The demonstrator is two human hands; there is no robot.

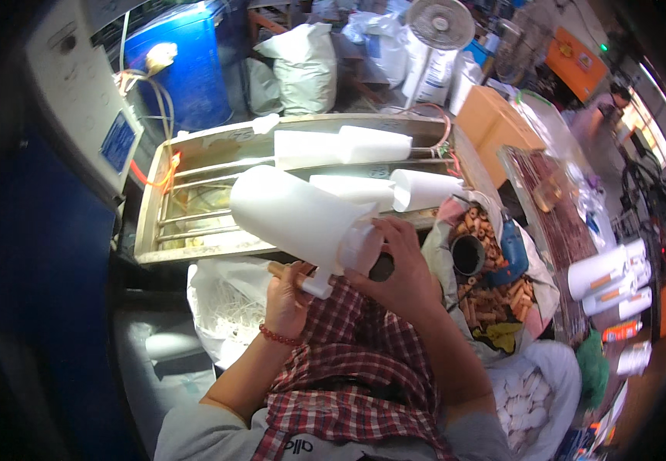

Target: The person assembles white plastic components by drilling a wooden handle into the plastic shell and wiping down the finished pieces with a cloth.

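Note:
In front of my lap I hold a large white plastic jug-like vessel [283,215], tilted with its broad end toward the upper left. My left hand [290,296] is closed around a brown wooden handle [277,270] by the white side arm of the vessel. Around the narrower end, a translucent round piece [361,247], curl the fingers of my right hand [402,269]. Whether that piece is a lid or part of the vessel I cannot tell. Beyond my hands, several similar white vessels [377,146] lie across metal rods in a long wooden trough [194,250].
To the right, a sack holds wooden handles [494,303], a blue power drill [511,253] and a dark cup [468,255]. White vessels with brown handles [606,280] lie on the far right. A sack of white scraps [229,307] stands left. Another person [602,111] is farther back.

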